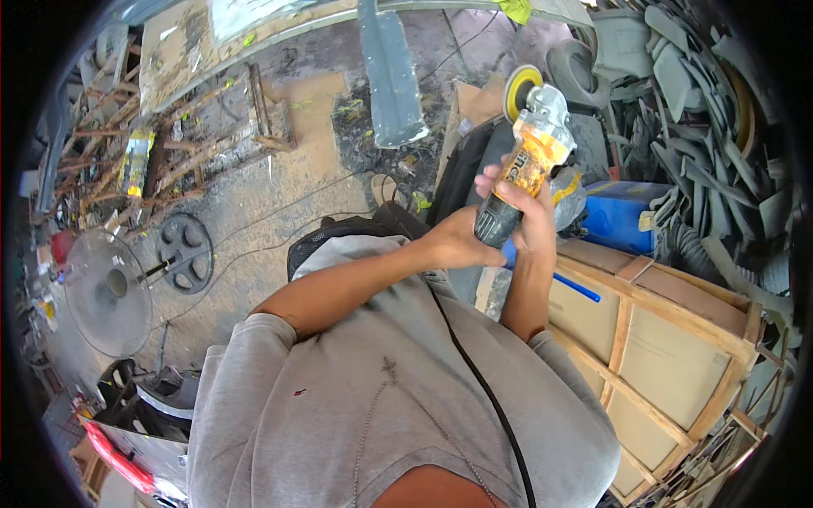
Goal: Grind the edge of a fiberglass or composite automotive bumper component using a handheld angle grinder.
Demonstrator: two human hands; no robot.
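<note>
An angle grinder (533,152) with a worn yellow-orange body is held up in front of me, tilted with its metal head away from me. A round yellow-rimmed disc (521,89) sits on the head. My right hand (532,218) wraps round the middle of the body, thumb on top and fingertips showing on the left side. My left hand (461,240) is closed at the black rear end, its fingers partly hidden beneath. Across my grey shirt runs a black cord (474,372); where it joins anything is hidden.
To the right stand a wood-framed panel crate (665,339), a blue box (622,216) and a heap of grey curved parts (711,144). A fan (110,292) and a black wheel (186,252) are at the left. Cables cross the floor; a grey panel (394,85) lies ahead.
</note>
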